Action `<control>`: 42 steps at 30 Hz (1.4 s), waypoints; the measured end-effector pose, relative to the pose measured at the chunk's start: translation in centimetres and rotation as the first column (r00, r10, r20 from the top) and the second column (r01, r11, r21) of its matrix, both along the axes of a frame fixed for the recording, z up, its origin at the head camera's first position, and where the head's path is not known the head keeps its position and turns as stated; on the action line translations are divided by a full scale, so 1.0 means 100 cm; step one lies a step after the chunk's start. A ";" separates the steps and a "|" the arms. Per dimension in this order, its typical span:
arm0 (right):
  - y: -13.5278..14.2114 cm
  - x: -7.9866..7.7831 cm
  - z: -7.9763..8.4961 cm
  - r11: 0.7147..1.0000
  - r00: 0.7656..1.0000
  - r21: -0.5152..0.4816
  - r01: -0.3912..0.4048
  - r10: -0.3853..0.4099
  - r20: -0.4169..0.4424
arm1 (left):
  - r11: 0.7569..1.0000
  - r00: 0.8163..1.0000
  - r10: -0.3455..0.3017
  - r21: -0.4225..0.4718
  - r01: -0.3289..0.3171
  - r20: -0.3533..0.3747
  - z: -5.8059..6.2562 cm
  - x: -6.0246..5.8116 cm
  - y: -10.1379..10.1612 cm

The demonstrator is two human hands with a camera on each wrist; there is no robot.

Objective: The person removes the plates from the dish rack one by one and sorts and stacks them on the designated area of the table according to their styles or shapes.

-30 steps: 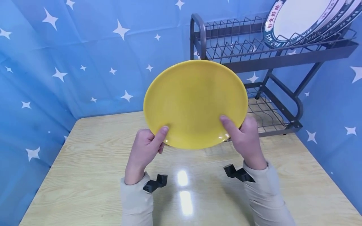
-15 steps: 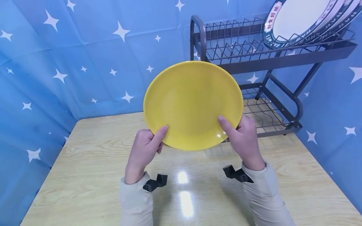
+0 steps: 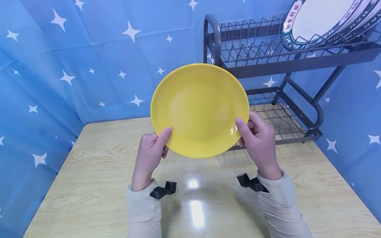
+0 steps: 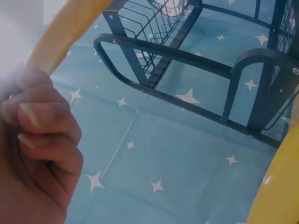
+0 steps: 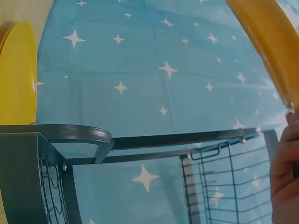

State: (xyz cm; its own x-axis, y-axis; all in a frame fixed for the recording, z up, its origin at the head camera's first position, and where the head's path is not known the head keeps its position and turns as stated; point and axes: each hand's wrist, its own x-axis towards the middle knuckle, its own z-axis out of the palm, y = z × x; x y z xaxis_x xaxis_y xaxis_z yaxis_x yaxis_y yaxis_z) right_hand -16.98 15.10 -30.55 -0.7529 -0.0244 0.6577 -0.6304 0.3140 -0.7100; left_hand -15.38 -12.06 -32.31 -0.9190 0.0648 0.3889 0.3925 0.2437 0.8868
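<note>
A round yellow plate [image 3: 199, 110] is held up, tilted with its face toward the head camera. My left hand [image 3: 150, 152] pinches its lower left rim, thumb on the face and fingers curled behind. At the lower right rim my right hand [image 3: 260, 142] grips it the same way. The left wrist view shows the curled fingers [image 4: 49, 126] under the plate's edge [image 4: 67, 35]. In the right wrist view the right hand [image 5: 286, 172] meets the plate's edge [image 5: 271, 46]. More yellow dishware [image 5: 18, 79] shows low by the table there, hidden behind the held plate in the head view.
A dark two-tier dish rack [image 3: 300, 62] stands at the back right. Several white plates with green patterned rims [image 3: 321, 19] lean in its upper tier. The wooden table [image 3: 89, 178] lies below, with a blue star-printed curtain [image 3: 98, 59] behind and at the sides.
The plate's right edge has shifted left and the plate looks narrower. My right hand's grip has moved outward along the rim, with its thumb nearer the edge. The head view has shifted slightly.
</note>
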 end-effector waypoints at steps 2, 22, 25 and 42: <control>-0.001 0.000 0.000 1.000 1.000 -0.001 -0.006 0.006 -0.009 | 1.000 1.000 0.004 0.008 -0.004 0.000 0.000 0.000 -0.001; -0.002 -0.002 -0.003 0.999 0.999 0.029 -0.027 0.028 -0.019 | 0.996 0.998 0.054 0.068 -0.055 0.021 0.002 0.001 -0.001; -0.003 -0.003 -0.003 0.999 0.999 0.026 -0.045 0.046 -0.025 | 0.996 0.998 0.061 0.066 -0.063 0.031 0.002 0.001 -0.003; 0.001 -0.009 -0.004 0.991 0.985 0.066 -0.120 0.127 -0.113 | 0.986 0.990 0.112 0.117 -0.121 0.083 0.001 -0.001 -0.007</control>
